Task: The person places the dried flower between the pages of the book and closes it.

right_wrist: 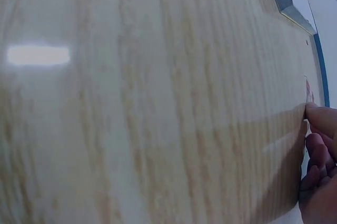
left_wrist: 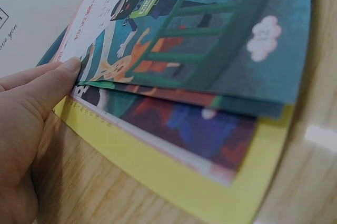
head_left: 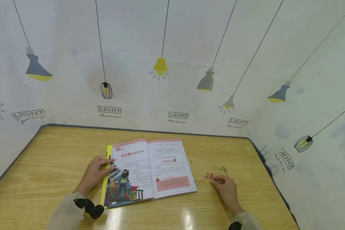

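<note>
An open picture book (head_left: 172,166) lies on the wooden table, its left page (left_wrist: 174,40) showing a cat in a police vest. At that page's outer edge rests my left hand (head_left: 96,172), fingers fairly straight, the thumb (left_wrist: 68,71) pressing on the paper. Lower pages and a yellow sheet (left_wrist: 152,176) stick out underneath. Right of the book, my right hand (head_left: 225,190) pinches a small pink-red flower-like piece (head_left: 209,175) between thumb and fingertips. Just beyond that hand is a small green sprig (head_left: 223,168). In the right wrist view the pinched piece is mostly hidden.
A tiny red bit (head_left: 191,162) lies between the book and the right hand. The wooden table (head_left: 74,137) has a dark blue edge and meets a pale curtain (head_left: 138,105) printed with lamps at the back and sides.
</note>
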Tool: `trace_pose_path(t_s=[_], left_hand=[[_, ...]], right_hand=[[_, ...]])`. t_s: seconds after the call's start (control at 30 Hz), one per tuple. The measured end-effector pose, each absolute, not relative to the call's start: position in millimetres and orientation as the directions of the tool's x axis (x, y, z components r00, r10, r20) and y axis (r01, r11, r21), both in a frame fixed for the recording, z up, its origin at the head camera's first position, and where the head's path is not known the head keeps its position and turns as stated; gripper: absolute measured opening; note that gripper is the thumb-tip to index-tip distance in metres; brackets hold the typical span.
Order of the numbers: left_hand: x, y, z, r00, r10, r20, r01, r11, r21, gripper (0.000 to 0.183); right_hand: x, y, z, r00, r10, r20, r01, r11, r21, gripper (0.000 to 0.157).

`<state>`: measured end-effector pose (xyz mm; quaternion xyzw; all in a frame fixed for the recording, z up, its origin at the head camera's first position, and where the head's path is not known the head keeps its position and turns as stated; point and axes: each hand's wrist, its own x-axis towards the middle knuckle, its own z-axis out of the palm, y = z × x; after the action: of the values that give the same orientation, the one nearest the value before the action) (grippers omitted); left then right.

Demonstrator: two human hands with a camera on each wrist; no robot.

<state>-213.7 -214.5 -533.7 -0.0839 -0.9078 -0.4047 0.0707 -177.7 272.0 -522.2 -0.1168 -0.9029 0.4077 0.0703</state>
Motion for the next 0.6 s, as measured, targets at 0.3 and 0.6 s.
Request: trace_pose_path(t_s=[0.3,0.6], left_hand=[[-213.2,-212.9,-530.2,-0.985,0.080,0.155,0.170,0.650,0.741,0.042],[-211.4,-211.3,-527.6,-0.985,0.076,0.152,0.165,0.649,0.743,0.041]], right_hand=[[-179.1,271.7,-519.6,-0.965,0.261,0.012,0.170,0.662,-0.730,0.017],[-180.0,271.6,-513.5,-0.975,0.221,-0.027,0.178,0.700,-0.691,0.014]])
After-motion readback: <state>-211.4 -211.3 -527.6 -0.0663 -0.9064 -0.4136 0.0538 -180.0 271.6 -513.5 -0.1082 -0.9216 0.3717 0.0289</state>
